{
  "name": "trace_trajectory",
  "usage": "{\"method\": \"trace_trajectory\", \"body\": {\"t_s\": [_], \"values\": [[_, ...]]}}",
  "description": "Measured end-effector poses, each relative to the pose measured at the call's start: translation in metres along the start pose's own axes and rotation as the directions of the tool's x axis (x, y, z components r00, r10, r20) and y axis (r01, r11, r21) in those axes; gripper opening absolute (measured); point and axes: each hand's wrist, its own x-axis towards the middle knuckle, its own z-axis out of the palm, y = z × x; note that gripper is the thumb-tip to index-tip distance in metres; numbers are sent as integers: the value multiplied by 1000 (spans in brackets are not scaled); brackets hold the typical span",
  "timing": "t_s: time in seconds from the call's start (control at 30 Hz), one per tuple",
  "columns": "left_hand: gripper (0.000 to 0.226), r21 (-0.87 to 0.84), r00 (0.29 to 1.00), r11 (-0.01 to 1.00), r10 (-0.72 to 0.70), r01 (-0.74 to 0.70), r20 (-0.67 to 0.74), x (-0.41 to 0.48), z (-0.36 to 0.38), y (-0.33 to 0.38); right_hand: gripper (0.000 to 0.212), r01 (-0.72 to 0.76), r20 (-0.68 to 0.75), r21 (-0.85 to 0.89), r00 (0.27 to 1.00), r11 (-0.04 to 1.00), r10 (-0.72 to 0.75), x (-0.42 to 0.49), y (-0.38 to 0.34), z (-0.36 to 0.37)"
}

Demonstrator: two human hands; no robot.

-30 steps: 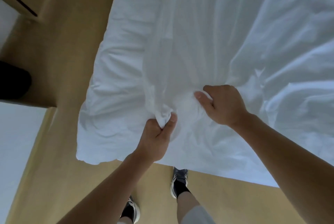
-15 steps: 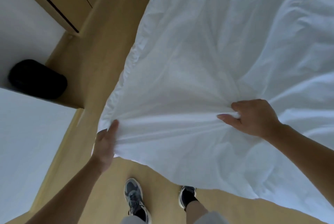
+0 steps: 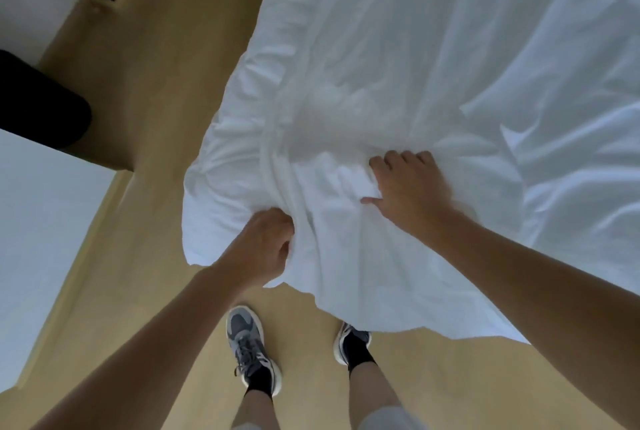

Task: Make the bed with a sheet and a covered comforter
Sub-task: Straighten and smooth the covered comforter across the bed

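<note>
The white comforter (image 3: 433, 58) lies spread out, and its near corner hangs over the wooden floor (image 3: 156, 124). A bunch of cloth at this corner is gripped by the left hand (image 3: 263, 246), whose fingers are curled tightly around it. A little further in from the corner, a fold of the comforter is held by the right hand (image 3: 412, 187). Its fingers are curled into the cloth and the thumb is stretched out. Between both hands the cloth is gathered in wrinkles. Below the comforter's edge two grey shoes (image 3: 247, 343) are seen on the floor, one partly hidden by the cloth. A black object (image 3: 41, 100) lies well apart from the comforter, to its left.
</note>
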Motion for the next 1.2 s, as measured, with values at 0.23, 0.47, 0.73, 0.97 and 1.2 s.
{"method": "trace_trajectory", "body": {"t_s": [0.23,0.47,0.73,0.97,1.2], "values": [[8,-83,989,988,137,-131,60,14,25,30,47,-98,68,259,994,961,83,-7,21,-10],[68,-815,831,458,-554,355,50,16,14,66,62,-116,170,320,983,940,64,-30,58,-23],[90,-913,599,54,-770,404,219,-31,-24,28,70,-78,71,306,996,949,59,-59,131,-10],[40,-805,526,162,-825,571,207,-45,-36,9,96,-86,301,284,953,955,-4,-53,130,-3],[91,-395,720,639,-688,660,91,55,-99,-54,93,-170,436,487,897,857,-70,-1,29,-4]]}}
